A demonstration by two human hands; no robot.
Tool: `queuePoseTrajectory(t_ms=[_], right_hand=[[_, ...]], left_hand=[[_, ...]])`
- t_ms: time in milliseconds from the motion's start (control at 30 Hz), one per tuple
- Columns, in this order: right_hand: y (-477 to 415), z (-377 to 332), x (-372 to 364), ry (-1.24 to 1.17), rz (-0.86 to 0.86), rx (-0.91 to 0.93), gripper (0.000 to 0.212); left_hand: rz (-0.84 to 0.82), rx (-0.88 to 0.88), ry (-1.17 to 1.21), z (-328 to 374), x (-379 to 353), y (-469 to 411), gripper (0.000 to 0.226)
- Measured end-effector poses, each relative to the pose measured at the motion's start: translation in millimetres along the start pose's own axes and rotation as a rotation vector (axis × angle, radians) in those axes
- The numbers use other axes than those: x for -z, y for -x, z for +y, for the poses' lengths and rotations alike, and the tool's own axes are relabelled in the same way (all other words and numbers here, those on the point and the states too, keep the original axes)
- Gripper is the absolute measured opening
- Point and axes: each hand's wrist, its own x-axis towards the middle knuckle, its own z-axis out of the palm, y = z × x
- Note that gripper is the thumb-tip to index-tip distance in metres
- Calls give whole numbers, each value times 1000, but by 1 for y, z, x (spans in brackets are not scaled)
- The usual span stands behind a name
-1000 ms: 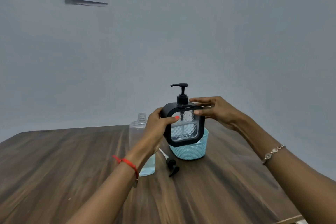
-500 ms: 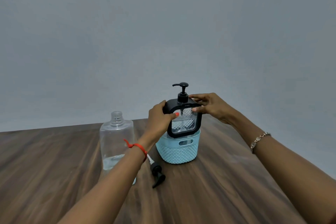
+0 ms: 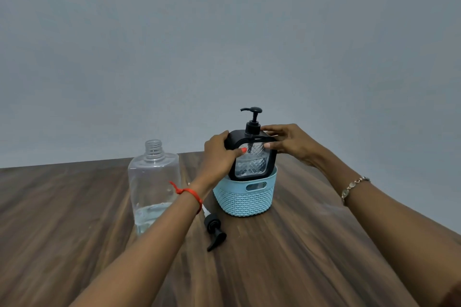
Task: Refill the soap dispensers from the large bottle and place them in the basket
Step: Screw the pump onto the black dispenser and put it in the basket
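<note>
A black-framed soap dispenser (image 3: 252,162) with a clear diamond-patterned body and a black pump stands upright with its base inside the light blue woven basket (image 3: 247,198). My left hand (image 3: 219,157) grips its left side, thumb on the front. My right hand (image 3: 287,142) holds its upper right corner, thumb across the front. The large clear bottle (image 3: 153,182) stands uncapped to the left, with a little bluish liquid at the bottom. Its black pump cap (image 3: 214,230) lies on the table in front of the basket.
Everything sits on a dark wooden table (image 3: 287,257) that ends at a plain grey wall (image 3: 224,45) just behind the basket. My left forearm crosses in front of the large bottle.
Both hands have lowered the dispenser from above the basket until its base sits inside it. The view has tilted down and shifted, so the bottle and basket appear further left.
</note>
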Motion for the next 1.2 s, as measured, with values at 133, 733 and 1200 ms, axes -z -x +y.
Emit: queuePoseTrajectory(t_ms=[133,733,1200], right_hand=[[1,7,-2,13,4,-31,49],[0,36,-20,308,-10,-115,52],[7,46,-28,393,103,-130,44]], left_hand=[[-30,39,-33,-1,-5,0,28],[-198,154,-338,-25,-13,4,38],[-190,124,-416,-26,-19,2,19]])
